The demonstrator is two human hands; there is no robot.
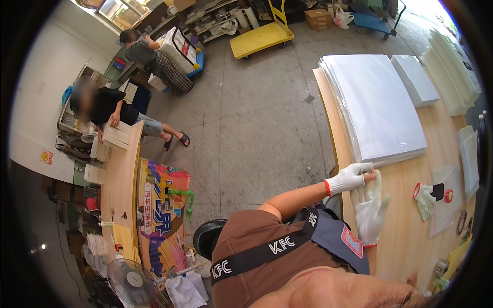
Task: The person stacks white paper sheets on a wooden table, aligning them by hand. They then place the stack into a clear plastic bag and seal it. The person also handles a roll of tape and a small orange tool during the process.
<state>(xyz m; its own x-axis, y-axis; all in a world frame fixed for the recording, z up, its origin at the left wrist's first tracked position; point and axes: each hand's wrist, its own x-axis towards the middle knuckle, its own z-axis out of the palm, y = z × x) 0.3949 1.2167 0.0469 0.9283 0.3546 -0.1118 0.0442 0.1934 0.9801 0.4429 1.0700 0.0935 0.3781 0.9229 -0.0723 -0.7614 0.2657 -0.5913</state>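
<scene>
White knit gloves with red cuffs cover both my hands at the table's near edge. My left hand [349, 177] has bare fingertips showing and pinches a finger of the glove on my right hand [368, 215]. The fingers of my right hand are spread and hold nothing. Just beyond my hands lies a large stack of white sheets [377, 108] in clear plastic. A loose white glove [424, 201] with a red cuff rests on the table [398, 246], beside a small red round object [449, 195] and a clear plastic bag [446, 218].
A smaller white stack [415, 80] and upright pale sheets [452, 77] stand farther along. Across the floor, one person [105, 105] handles paper at another table [119, 179], and another [154, 61] stands by a loaded cart [178, 50]. A yellow trolley [262, 40] and a fan [132, 280] are also there.
</scene>
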